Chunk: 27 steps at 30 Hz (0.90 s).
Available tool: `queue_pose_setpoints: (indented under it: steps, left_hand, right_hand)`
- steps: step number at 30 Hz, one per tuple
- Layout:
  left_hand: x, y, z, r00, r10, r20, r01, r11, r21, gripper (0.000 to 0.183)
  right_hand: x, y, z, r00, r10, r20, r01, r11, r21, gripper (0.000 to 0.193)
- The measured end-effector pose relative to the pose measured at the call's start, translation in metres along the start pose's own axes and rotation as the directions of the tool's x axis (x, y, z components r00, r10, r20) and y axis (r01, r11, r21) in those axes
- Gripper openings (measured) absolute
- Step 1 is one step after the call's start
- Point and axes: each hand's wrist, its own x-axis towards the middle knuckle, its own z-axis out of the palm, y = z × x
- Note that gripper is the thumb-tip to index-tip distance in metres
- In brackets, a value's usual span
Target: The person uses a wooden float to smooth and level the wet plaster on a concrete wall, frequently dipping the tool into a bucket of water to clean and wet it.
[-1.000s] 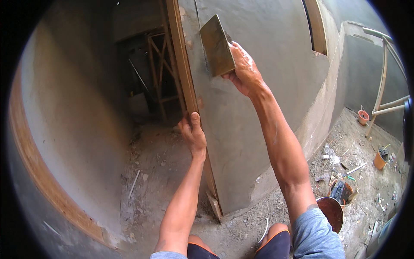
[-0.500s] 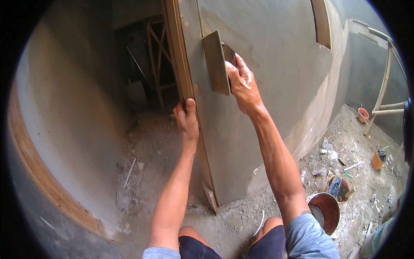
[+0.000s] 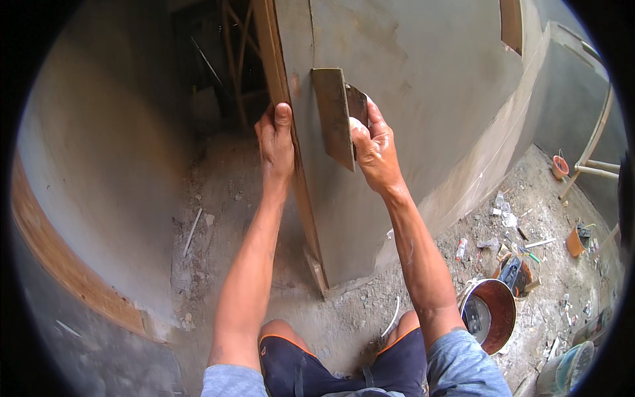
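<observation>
My left hand (image 3: pixel 276 147) is wrapped around the edge of a wooden door frame (image 3: pixel 270 41), thumb on the front and fingertips hidden behind. In my right hand (image 3: pixel 378 153) is a plastering float (image 3: pixel 332 118), held by its handle, which my fingers partly cover. The float's flat blade is upright and tilted edge-on to the grey plastered wall (image 3: pixel 430 112), just right of the frame. A wet sheen shows on my right fingers. A thin vertical groove runs down the plaster above the float.
A round bucket (image 3: pixel 501 311) with a dark thing inside stands by my right arm, beside a container of tools (image 3: pixel 516 271). Rubble and litter cover the floor (image 3: pixel 463 278). Orange pails (image 3: pixel 577 242) and a bamboo structure (image 3: pixel 598 126) are farther right. Left is a doorway with another wall (image 3: pixel 99 165).
My right hand has brought the float lower along the wall. My left hand grips the door frame slightly higher. The whole view has shifted a little downward.
</observation>
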Motion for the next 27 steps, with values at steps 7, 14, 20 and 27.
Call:
queue_pose_setpoints:
  steps: [7, 14, 20, 27]
  left_hand:
    - [0.002, 0.003, -0.001, 0.998, 0.043, -0.050, -0.040, 0.997, 0.064, 0.086]
    - [-0.002, 0.004, 0.004, 0.992, 0.066, -0.111, -0.055, 0.993, 0.102, 0.081]
    - [0.005, -0.009, 0.011, 0.947, 0.226, -0.227, -0.205, 0.972, 0.112, 0.074]
    - [0.001, 0.000, 0.003, 0.997, 0.045, -0.055, -0.041, 0.997, 0.066, 0.083]
  right_hand:
    - [-0.017, -0.001, 0.003, 0.996, 0.045, -0.080, -0.042, 0.998, 0.041, 0.053]
    - [0.082, -0.066, 0.026, 0.993, -0.101, -0.069, 0.101, 0.995, -0.006, 0.053]
    - [0.092, -0.066, 0.035, 0.993, -0.047, -0.108, 0.045, 0.999, -0.016, 0.054]
    - [0.086, -0.050, 0.026, 0.991, -0.083, -0.106, 0.074, 0.994, -0.085, 0.059]
